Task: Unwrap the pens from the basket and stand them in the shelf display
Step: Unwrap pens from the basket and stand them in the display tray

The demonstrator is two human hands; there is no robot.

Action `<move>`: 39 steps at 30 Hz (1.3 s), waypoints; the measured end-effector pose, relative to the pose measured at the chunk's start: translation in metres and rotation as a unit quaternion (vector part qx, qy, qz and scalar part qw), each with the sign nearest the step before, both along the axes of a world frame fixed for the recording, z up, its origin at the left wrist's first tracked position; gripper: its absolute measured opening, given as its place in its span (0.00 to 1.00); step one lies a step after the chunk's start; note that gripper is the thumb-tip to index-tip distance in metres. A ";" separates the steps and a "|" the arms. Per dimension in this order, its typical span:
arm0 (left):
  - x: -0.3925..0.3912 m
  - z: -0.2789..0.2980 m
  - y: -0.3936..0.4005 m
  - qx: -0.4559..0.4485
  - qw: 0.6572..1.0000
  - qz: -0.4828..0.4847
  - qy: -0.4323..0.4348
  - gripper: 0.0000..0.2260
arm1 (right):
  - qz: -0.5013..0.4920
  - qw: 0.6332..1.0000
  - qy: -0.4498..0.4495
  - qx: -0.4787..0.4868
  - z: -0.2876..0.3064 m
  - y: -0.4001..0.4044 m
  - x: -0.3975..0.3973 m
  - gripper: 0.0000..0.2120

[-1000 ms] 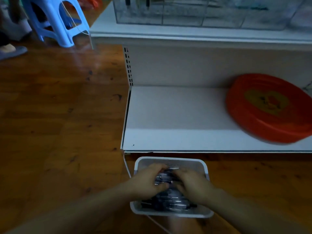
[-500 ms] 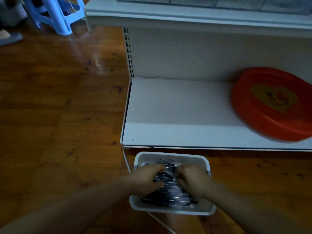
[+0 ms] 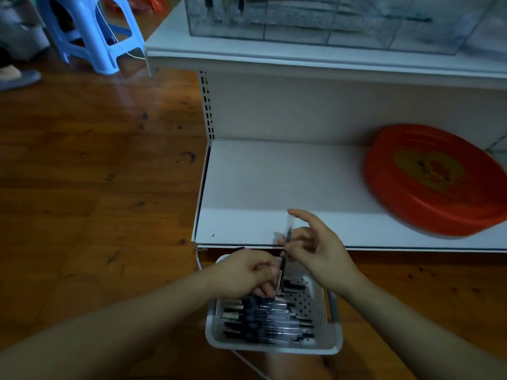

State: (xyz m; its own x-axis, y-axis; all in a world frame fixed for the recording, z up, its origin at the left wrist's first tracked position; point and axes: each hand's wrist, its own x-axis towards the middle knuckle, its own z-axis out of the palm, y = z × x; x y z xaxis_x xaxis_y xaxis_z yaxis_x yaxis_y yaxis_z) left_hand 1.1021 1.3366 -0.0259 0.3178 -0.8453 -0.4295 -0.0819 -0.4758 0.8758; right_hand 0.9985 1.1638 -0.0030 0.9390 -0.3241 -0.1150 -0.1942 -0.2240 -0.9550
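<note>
My forearms reach in from the bottom edge, over the white basket (image 3: 321, 303) that sits on the wooden floor (image 3: 82, 187) just in front of the shelf. The pens (image 3: 263, 316) lie side by side across the bottom of the basket, dark barrels in clear sleeves, filling its near half. My left hand (image 3: 247, 272) is above the far left part of the basket, fingers curled around the lower end of one pen (image 3: 284, 259), which I hold nearly upright above the rest. My right hand (image 3: 318, 248) is just beside it, a little higher; thumb and a finger pinch the wrapper near the pen's upper end while the forefinger is raised and the other fingers are loosely bent. The clear wrapper tip sticks up past my right fingers. Beyond the hands is the low white shelf (image 3: 274, 187), with a red tray (image 3: 430, 179) lying on its right side, tilted against the back panel. Higher up, on the top shelf, stands the clear display (image 3: 329, 20) divided into compartments; a few dark pens stand in its left end. Far left on the floor is a blue stool (image 3: 90, 31).
</note>
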 end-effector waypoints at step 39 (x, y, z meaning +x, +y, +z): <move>0.086 0.259 -0.015 -0.260 0.699 0.388 -0.541 0.20 | -0.173 0.861 -0.426 -0.216 0.321 -0.006 0.135 0.19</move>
State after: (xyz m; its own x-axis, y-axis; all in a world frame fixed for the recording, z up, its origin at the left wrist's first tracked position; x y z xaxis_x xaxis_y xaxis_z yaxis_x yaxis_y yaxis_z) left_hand 1.1880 1.3215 0.2332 0.6684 -0.1899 0.7192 -0.7247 -0.3842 0.5721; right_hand 1.1336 1.1581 0.3177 0.4620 -0.4412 0.7693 0.4095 -0.6633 -0.6263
